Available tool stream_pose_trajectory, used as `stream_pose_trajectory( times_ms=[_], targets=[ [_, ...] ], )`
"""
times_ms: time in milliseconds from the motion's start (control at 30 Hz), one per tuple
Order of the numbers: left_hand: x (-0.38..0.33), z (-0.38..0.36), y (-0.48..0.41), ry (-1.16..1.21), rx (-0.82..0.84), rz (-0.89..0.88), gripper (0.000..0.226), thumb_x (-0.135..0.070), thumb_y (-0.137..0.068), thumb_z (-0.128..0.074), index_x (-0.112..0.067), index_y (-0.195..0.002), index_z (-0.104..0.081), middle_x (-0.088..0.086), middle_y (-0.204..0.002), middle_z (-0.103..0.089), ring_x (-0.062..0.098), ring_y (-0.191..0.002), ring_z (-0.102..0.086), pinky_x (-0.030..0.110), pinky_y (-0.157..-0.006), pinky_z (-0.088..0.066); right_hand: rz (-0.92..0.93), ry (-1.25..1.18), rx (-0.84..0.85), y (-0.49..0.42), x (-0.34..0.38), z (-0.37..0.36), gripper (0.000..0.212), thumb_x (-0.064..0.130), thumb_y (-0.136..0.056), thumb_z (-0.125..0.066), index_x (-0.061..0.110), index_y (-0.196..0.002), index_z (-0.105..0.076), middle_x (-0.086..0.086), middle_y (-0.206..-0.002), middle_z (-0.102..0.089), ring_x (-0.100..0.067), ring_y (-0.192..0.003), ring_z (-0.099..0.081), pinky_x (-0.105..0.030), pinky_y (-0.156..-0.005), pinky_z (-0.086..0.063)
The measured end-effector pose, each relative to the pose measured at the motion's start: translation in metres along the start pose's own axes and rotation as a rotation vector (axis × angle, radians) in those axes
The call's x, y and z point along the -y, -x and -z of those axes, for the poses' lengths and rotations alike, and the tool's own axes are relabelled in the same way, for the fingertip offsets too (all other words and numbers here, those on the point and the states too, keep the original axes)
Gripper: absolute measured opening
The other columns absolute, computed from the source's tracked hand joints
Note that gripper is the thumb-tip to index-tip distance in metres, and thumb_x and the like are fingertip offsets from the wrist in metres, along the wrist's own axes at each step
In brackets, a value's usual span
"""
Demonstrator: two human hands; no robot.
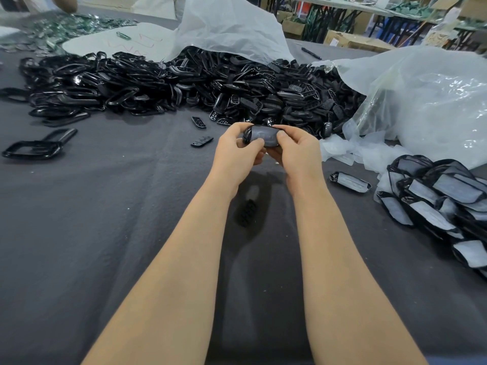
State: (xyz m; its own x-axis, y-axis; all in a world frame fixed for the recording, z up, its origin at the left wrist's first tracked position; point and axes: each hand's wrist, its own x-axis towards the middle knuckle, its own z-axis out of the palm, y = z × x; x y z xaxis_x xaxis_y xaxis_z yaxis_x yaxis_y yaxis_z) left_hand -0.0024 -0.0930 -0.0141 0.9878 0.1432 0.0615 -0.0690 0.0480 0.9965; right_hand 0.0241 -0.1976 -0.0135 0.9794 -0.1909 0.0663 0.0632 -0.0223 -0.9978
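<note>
counter (79,219): dark grey, cloth-covered | rear: tables (355,5) on black legs | below: cardboard boxes (350,40) | light: even, bright

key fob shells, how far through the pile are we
Done: a stack of film-covered shells lies at the right, with a loose shell beside it. In hand: left hand and right hand grip one key fob shell. Left: the heap of bare black parts behind is far larger, so probably early.

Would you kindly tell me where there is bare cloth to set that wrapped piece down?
Bare cloth spreads left of the left hand, nearer you than the loose frames. Crowded: black parts heap behind, wrapped stack at right.
</note>
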Motion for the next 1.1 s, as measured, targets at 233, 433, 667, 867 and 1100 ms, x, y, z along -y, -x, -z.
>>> stream_pose_trajectory(
  times_ms=[233, 433, 667, 867, 1100],
  targets=[
    [0.0017, -0.0018, -0.0005, -0.011, -0.051, -0.027, 0.018, -0.017, -0.097, -0.055, -0.033, -0.089, -0.051, -0.001, -0.071, -0.067, 0.002, -0.059, -0.062, 0.018, -0.061, -0.052, 0.069, 0.119, -0.010, 0.0005, -0.0010, 0.0005, 0.018, 0.007, -0.096, -0.047, 0.014, -0.097, -0.064, -0.011, -0.100, -0.069, -0.024, -0.097, -0.066, -0.041, -0.088, -0.055],
    [0.0050, -0.0006, -0.0049, -0.100, -0.094, -0.029, 0.009, -0.016, -0.098, -0.052, -0.021, -0.105, -0.053, 0.000, -0.075, -0.067, 0.005, -0.062, -0.062, 0.026, -0.072, -0.058, -0.087, -0.042, 0.067, 0.0015, 0.0018, 0.0030, 0.022, 0.017, -0.101, -0.042, 0.014, -0.108, -0.062, -0.012, -0.103, -0.069, -0.018, -0.081, -0.068, -0.025, -0.068, -0.055],
    [0.0069, -0.0015, -0.0060, -0.145, -0.113, -0.053, 0.008, -0.016, -0.098, -0.052, -0.021, -0.104, -0.051, 0.002, -0.078, -0.067, 0.006, -0.063, -0.062, 0.031, -0.073, -0.058, 0.007, 0.132, 0.050, 0.0026, 0.0003, 0.0030, 0.012, 0.007, -0.094, -0.055, 0.003, -0.103, -0.062, -0.006, -0.080, -0.068, -0.009, -0.065, -0.065, -0.016, -0.060, -0.053],
    [0.0068, -0.0001, -0.0063, -0.106, -0.084, -0.022, 0.015, -0.015, -0.095, -0.057, -0.023, -0.107, -0.053, 0.001, -0.081, -0.069, 0.011, -0.073, -0.069, 0.029, -0.073, -0.058, 0.017, 0.116, 0.016, 0.0020, 0.0005, 0.0035, 0.006, 0.006, -0.093, -0.056, 0.008, -0.099, -0.057, -0.001, -0.074, -0.063, 0.000, -0.054, -0.060, -0.014, -0.057, -0.052],
    [0.0056, 0.0027, -0.0060, -0.029, -0.122, 0.004, 0.019, -0.009, -0.094, -0.058, -0.027, -0.096, -0.052, 0.004, -0.085, -0.069, 0.006, -0.068, -0.068, 0.024, -0.071, -0.058, 0.052, 0.151, 0.121, 0.0069, 0.0027, 0.0025, 0.013, 0.003, -0.090, -0.058, 0.011, -0.099, -0.061, 0.000, -0.082, -0.067, -0.011, -0.073, -0.065, -0.018, -0.067, -0.054]
  ],
)
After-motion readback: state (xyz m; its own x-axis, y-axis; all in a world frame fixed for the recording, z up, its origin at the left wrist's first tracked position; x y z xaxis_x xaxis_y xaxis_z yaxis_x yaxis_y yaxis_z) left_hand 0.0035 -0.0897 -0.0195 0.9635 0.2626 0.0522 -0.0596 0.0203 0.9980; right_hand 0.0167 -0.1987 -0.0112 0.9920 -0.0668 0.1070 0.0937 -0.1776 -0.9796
